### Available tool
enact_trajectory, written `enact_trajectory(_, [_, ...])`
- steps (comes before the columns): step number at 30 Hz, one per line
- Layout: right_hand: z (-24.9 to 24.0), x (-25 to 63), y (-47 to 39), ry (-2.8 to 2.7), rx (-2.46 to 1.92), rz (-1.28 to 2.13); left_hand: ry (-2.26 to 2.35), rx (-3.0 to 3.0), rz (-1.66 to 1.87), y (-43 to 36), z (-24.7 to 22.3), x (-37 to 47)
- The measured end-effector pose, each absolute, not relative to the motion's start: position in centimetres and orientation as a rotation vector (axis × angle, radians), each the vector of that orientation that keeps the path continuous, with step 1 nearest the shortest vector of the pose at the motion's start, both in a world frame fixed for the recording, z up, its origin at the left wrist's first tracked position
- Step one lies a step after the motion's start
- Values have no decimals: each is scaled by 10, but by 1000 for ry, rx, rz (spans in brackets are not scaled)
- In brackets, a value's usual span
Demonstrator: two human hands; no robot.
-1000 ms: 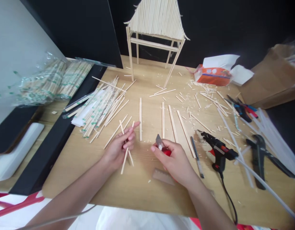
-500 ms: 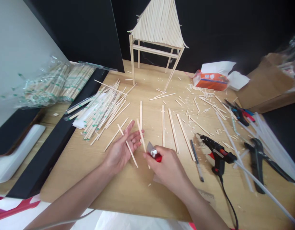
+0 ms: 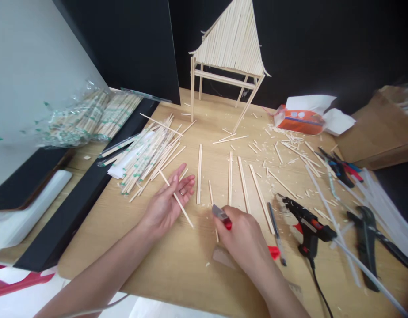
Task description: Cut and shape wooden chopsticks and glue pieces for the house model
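Observation:
My left hand [image 3: 169, 201], palm up with fingers loosely spread, pins a thin wooden chopstick [image 3: 182, 210] under its thumb. My right hand [image 3: 242, 232] is closed around a red cutter knife [image 3: 222, 216], its blade pointing up and left. Another chopstick [image 3: 210, 191] runs under that blade and past the right fingertips; whether the fingers still touch it I cannot tell. Beyond the hands, pairs of chopsticks lie side by side, one pair [image 3: 199, 174] near my left fingers and several, such as this pair [image 3: 230, 179], past my right hand.
A roofed chopstick house model [image 3: 228, 48] stands at the back. Wrapped chopsticks [image 3: 147, 152] are piled left. On the right lie a pen [image 3: 277, 236], a glue gun [image 3: 306, 221], glue sticks [image 3: 383, 207], pliers [image 3: 336, 165], a tissue box [image 3: 299, 120] and scattered offcuts.
My right hand has lowered the chopstick near the knife from beside my left fingers to the tabletop, moving slightly right. My left hand keeps its chopstick. The view has shifted a little.

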State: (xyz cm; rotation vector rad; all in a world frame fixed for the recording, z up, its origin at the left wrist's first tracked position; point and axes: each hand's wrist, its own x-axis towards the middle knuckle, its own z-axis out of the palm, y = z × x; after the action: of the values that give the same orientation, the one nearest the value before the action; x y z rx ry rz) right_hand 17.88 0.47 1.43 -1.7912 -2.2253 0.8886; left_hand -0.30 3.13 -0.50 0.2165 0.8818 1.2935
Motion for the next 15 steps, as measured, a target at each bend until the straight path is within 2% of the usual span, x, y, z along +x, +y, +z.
enact_trajectory(5, [19, 170, 1, -1927, -1503, 1312, 879, 205, 1304, 38, 1, 12])
enact_trajectory(11, [6, 176, 4, -1659, -1614, 1346, 929, 233, 1282, 53, 19, 39])
enact_trajectory(15, [5, 182, 10, -1410, -1623, 1405, 906, 254, 1405, 61, 24, 52])
